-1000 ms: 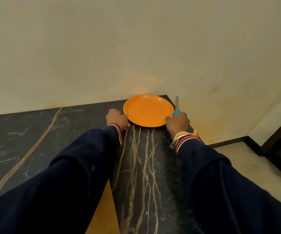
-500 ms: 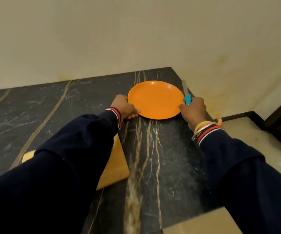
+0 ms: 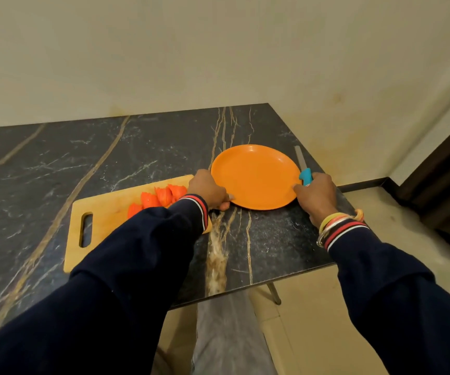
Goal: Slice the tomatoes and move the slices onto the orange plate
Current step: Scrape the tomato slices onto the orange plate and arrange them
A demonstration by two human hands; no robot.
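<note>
The empty orange plate (image 3: 256, 177) lies on the dark marble table near its right edge. My left hand (image 3: 209, 189) grips the plate's left rim. My right hand (image 3: 317, 193) holds a knife (image 3: 305, 177) by its blue handle, blade pointing away from me, and its fingers touch the plate's right rim. Several red tomato slices (image 3: 161, 197) lie in a row on the wooden cutting board (image 3: 104, 220) just left of the plate; my left sleeve hides part of them.
The marble table (image 3: 110, 150) stands against a cream wall, with its right edge just beyond the knife. A metal table leg (image 3: 273, 293) shows below the front edge. A dark door frame (image 3: 448, 171) is on the right, over a tiled floor.
Both hands have drawn the plate toward me along the table. The view has dropped, and the cutting board with the tomato slices has come into sight.
</note>
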